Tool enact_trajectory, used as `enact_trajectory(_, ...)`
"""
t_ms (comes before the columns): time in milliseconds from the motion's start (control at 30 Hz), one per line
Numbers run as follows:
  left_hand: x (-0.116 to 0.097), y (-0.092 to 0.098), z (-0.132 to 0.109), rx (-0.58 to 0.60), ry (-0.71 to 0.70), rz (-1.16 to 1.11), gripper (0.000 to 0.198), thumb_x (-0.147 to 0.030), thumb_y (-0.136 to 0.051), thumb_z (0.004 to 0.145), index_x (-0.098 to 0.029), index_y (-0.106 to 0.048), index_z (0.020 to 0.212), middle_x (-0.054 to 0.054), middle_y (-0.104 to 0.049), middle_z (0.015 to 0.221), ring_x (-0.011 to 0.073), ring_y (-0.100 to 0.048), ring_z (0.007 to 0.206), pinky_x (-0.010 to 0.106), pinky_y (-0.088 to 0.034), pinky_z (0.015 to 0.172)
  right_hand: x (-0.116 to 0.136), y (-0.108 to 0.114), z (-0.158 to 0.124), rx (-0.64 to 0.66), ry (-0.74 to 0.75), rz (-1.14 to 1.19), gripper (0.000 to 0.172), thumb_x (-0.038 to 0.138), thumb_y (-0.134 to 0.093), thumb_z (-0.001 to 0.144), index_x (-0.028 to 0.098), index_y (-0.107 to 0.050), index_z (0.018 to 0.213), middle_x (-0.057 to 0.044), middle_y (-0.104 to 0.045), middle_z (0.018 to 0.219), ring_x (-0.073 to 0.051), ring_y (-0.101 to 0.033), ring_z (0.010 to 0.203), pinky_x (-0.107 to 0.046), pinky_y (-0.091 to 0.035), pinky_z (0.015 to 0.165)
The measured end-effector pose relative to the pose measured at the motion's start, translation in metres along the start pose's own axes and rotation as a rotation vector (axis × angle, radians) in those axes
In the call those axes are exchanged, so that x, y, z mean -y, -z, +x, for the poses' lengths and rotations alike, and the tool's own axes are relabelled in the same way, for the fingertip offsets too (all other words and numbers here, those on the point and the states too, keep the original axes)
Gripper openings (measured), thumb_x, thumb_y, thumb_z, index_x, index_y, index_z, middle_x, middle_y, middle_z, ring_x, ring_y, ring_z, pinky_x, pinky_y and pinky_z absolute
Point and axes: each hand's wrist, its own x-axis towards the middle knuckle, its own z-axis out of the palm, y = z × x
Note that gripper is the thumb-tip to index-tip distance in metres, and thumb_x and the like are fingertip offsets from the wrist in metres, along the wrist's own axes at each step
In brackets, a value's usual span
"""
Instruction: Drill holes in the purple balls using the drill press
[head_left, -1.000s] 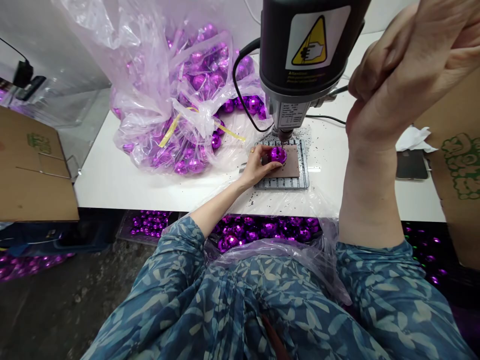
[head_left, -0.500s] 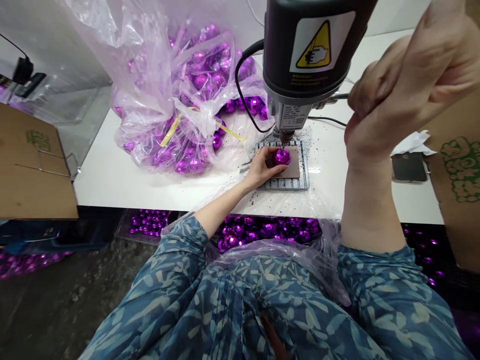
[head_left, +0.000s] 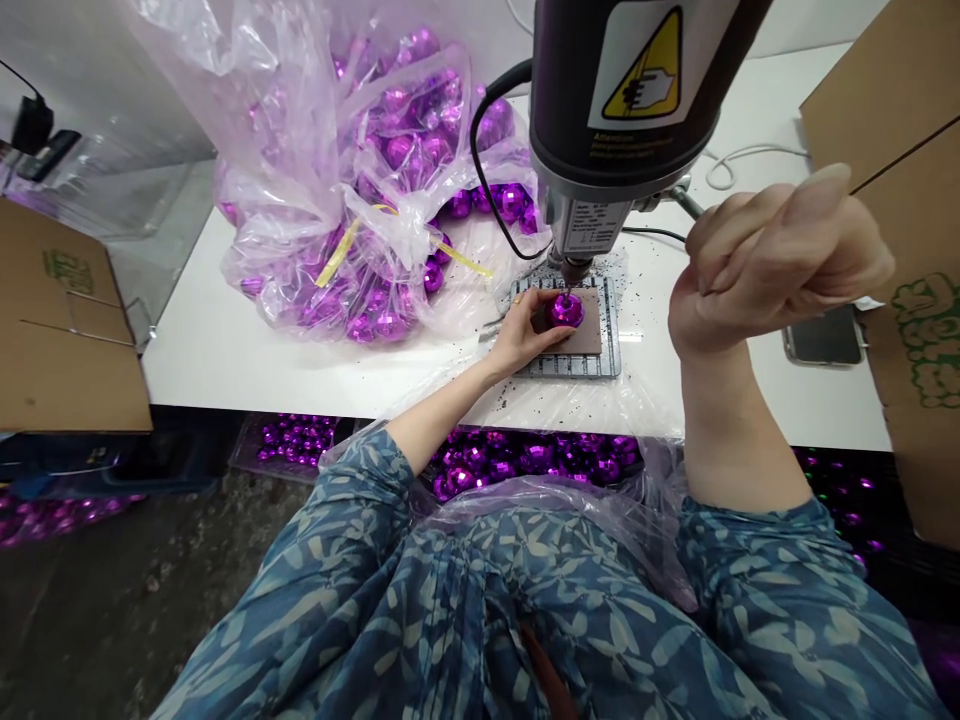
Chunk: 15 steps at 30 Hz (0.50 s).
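My left hand [head_left: 523,332] grips a shiny purple mirror-faceted ball [head_left: 564,310] between thumb and fingers. The ball sits on a brown square board [head_left: 583,335], which lies on the slotted metal base plate [head_left: 611,355] of a drill press [head_left: 622,110]. Right above the ball is the drill chuck [head_left: 574,268], its thin bit meeting or nearly meeting the ball's top. My right hand [head_left: 772,265] is closed in a fist around the feed lever [head_left: 688,203] at the machine's right side; most of the lever is hidden by the fingers.
Clear plastic bags of purple balls [head_left: 390,150] fill the table's left side. More balls [head_left: 525,458] lie in a plastic-lined container below the front edge. Cardboard boxes [head_left: 67,320] flank both sides. A phone [head_left: 825,338] lies at right; a black cable [head_left: 480,150] loops beside the drill.
My right hand has come down and toward me with the lever, from high beside the drill head. My left hand and the ball have stayed in place.
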Motion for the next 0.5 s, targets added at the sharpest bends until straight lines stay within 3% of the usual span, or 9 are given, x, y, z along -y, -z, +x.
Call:
enact_trajectory(133, -0.002, 0.0, -0.001, -0.003, 0.009, -0.014, 0.052, -0.039, -0.098, 0.074, -0.026, -0.069, 0.116, 0.008, -0.067, 0.123, 0.0341, -0.057, 0.135, 0.056, -0.04, 0.125, -0.028, 0.02, -0.013, 0.007, 0.119, -0.004, 0.079, 0.053, -0.063, 0.093, 0.012, -0.005, 0.057, 0.003, 0.013, 0.045, 0.0, -0.011, 0.034, -0.018, -0.016, 0.041)
enact_trajectory(267, -0.009, 0.0, -0.002, -0.016, 0.042, -0.044, 0.051, -0.033, -0.099, 0.072, -0.026, -0.07, 0.113, 0.008, -0.066, 0.12, 0.0347, -0.056, 0.136, 0.054, -0.04, 0.124, -0.03, 0.028, -0.022, 0.068, 0.136, -0.031, 0.07, 0.054, -0.061, 0.095, 0.008, -0.025, 0.057, 0.007, 0.001, 0.043, 0.005, -0.015, 0.039, -0.008, -0.022, 0.047)
enact_trajectory(367, -0.009, -0.002, -0.001, -0.017, 0.045, -0.047, 0.049, -0.031, -0.099, 0.072, -0.026, -0.069, 0.111, 0.008, -0.065, 0.12, 0.0347, -0.055, 0.135, 0.054, -0.039, 0.123, -0.009, 0.01, -0.008, 0.063, 0.062, -0.063, 0.076, 0.058, -0.061, 0.093, 0.008, -0.019, 0.055, 0.004, -0.004, 0.044, 0.005, -0.016, 0.039, -0.013, -0.018, 0.047)
enact_trajectory(467, -0.008, -0.005, 0.0, -0.022, 0.007, -0.005, 0.046, -0.033, -0.095, 0.077, -0.025, -0.067, 0.112, 0.009, -0.066, 0.121, 0.0326, -0.059, 0.129, 0.052, -0.043, 0.118, 0.011, -0.019, 0.025, 0.064, -0.065, -0.128, 0.071, 0.053, -0.06, 0.092, 0.006, -0.022, 0.054, 0.001, -0.028, 0.049, 0.006, -0.034, 0.045, -0.014, -0.025, 0.055)
enact_trajectory(500, -0.008, -0.005, -0.001, -0.026, -0.01, 0.022, 0.045, -0.034, -0.094, 0.078, -0.025, -0.066, 0.112, 0.009, -0.066, 0.122, 0.032, -0.06, 0.126, 0.052, -0.045, 0.116, 0.013, -0.028, 0.037, 0.092, -0.124, -0.136, 0.074, 0.064, -0.065, 0.081, 0.009, -0.022, 0.055, 0.002, -0.025, 0.049, 0.004, -0.034, 0.043, -0.017, -0.02, 0.051)
